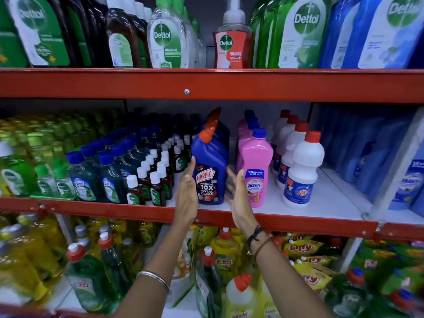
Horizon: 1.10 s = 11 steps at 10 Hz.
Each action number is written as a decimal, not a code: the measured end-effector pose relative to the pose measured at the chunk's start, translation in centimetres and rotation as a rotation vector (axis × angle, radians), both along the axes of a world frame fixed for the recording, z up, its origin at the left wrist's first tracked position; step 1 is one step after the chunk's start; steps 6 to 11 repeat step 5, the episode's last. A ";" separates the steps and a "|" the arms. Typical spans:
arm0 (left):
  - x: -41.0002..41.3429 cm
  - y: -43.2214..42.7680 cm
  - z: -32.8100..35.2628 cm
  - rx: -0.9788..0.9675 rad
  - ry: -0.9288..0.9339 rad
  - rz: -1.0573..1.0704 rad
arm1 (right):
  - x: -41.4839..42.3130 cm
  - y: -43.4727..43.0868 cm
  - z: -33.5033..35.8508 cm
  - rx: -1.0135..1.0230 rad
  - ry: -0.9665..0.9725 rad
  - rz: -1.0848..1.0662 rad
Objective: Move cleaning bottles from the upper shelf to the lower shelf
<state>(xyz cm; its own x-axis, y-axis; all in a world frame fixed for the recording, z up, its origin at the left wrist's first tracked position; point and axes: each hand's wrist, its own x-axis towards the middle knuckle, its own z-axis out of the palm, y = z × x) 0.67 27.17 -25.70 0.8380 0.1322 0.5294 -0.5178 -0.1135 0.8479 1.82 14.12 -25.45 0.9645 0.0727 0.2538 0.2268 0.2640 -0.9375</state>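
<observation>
A blue Harpic bottle (210,171) with an orange cap stands upright at the front of the middle shelf (309,203), with more of the same lined up behind it. My left hand (187,191) is against the bottle's left side, fingers straight and apart. My right hand (237,193) is just to the bottle's right, fingers spread, between it and a pink Shakti bottle (255,173). Neither hand closes round the bottle. White Rin bottles (300,171) with red caps stand in a row further right.
Dettol bottles (165,35) fill the top shelf above a red rail (206,84). Small brown and green bottles (146,180) crowd the middle shelf's left. The bottom shelf holds Exo bottles (91,278), yellow Harpic bottles (241,294) and Giffy pouches (305,251).
</observation>
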 end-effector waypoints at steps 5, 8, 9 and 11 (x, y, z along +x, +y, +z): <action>-1.6 -1.9 1.0 0.309 -0.312 0.225 | -1.9 -2.0 -0.1 0.124 -0.004 -0.087; -1.6 -1.9 1.0 0.309 -0.312 0.225 | -1.9 -2.0 -0.1 0.124 -0.004 -0.087; -1.6 -1.9 1.0 0.309 -0.312 0.225 | -1.9 -2.0 -0.1 0.124 -0.004 -0.087; -1.6 -1.9 1.0 0.309 -0.312 0.225 | -1.9 -2.0 -0.1 0.124 -0.004 -0.087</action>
